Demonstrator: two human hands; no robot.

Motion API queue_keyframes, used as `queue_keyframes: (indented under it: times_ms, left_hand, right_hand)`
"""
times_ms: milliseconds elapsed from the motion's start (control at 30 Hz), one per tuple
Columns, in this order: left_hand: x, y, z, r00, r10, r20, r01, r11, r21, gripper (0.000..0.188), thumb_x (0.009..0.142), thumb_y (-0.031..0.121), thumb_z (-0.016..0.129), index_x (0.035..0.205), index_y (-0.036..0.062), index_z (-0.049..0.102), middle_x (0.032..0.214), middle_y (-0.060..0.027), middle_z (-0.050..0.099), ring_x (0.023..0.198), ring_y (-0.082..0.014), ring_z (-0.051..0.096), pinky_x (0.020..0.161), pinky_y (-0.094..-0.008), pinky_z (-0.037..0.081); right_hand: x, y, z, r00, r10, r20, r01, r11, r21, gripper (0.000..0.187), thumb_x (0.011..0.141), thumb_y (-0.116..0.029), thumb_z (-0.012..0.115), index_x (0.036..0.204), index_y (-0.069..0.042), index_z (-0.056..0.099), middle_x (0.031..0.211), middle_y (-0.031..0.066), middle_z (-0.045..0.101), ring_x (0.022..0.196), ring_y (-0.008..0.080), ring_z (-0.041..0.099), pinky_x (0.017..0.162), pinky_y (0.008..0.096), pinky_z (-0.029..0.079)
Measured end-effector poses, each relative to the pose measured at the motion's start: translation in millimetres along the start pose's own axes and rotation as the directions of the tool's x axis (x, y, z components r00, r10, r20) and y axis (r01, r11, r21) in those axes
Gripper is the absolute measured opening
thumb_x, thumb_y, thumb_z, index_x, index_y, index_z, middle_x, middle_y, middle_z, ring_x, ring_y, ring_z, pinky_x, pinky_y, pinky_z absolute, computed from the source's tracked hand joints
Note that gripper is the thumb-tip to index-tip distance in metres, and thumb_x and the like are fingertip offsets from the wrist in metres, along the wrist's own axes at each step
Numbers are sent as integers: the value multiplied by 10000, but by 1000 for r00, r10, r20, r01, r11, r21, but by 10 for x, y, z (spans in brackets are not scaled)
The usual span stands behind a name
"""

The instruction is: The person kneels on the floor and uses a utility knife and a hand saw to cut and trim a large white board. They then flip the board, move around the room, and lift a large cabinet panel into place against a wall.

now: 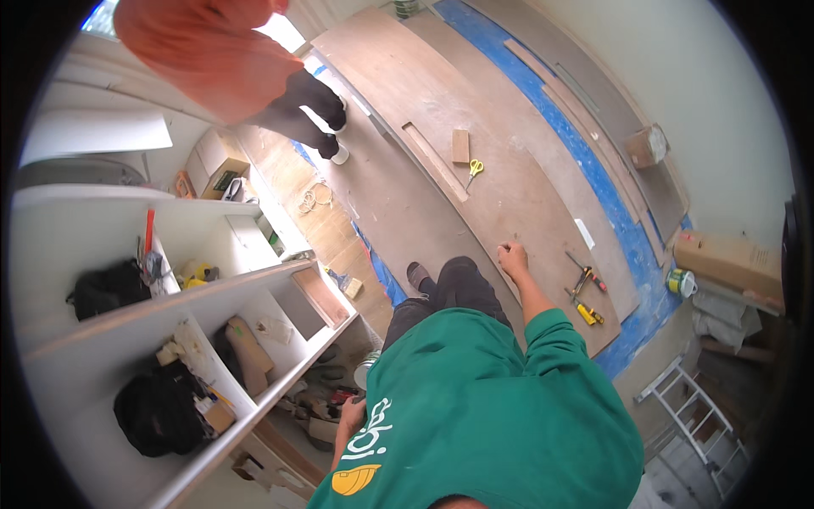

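From the head camera, the person in a green shirt crouches on the floor. The right hand [512,256] presses down on a long brown floor plank [475,182] — its fingers look curled together on the board, with nothing held that I can see. The left hand [352,416] hangs low by the white shelf unit [212,293]; I cannot tell if its fingers are apart or together.

Near the right hand lie pliers with red grips [587,273] and a yellow tool [589,315]. Yellow scissors [474,169] sit farther up the plank, beside a small wood block [460,146].

The shelf boxes hold things — a black bag [106,288] up high, another black bag [161,411] lower down. A cardboard box [729,263] sits by the wall, a green tin [680,282] just beside it. Another person in orange [212,51] stands at the top.
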State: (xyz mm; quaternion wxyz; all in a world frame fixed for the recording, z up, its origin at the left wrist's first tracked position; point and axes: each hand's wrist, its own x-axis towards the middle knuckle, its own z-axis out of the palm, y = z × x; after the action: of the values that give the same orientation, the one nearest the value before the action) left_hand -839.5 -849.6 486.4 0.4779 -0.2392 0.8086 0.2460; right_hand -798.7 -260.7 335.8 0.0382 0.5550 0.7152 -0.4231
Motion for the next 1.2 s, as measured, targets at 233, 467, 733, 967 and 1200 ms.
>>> queue_keyframes:
  times_ms: [233,467,733,967,1200]
  left_hand:
    - [436,2214,-1260,995,102,6,-101,981,167,564,694,182,746,1192,-26,582,952,-98,631,784,-183,606,730,-320,514]
    - [858,3734,-1419,998,16,61,-37,932,359,693,684,214,770,1295,-19,543,974,-99,629,805,-183,603,732,-310,512]
    - [1393,4788,-1668,966,-252,63,163,775,611,785,671,340,776,1343,7,543,1197,-195,662,1117,-286,643,992,-355,491]
    - [1879,5550,-1768,962,-227,152,99,810,579,717,700,327,761,1302,0,553,1241,-212,638,1135,-319,632,999,-362,479]
    - [2765,6741,-1727,827,96,554,-288,919,270,700,747,318,751,1354,44,533,1206,-157,626,1118,-234,587,986,-333,451]
  right_hand:
    - [767,-235,485,977,129,-170,-122,991,53,239,842,-246,636,928,-61,761,847,170,741,847,308,724,794,411,553]
    - [2305,-654,1230,955,267,-132,-250,960,130,231,849,-227,652,976,-49,728,910,171,744,889,306,723,817,399,553]
    - [3555,-550,2041,896,366,-252,-420,881,-217,789,838,-119,715,1487,-40,274,1263,268,555,1203,435,541,1025,495,456]
    - [3635,-757,1972,859,439,-263,-486,860,-152,626,799,-92,696,1324,-24,362,1158,306,601,1084,453,616,951,502,502]
    - [2497,-2602,1324,777,610,154,-538,518,665,353,925,-64,575,1257,-55,454,975,129,661,820,246,705,648,357,607]
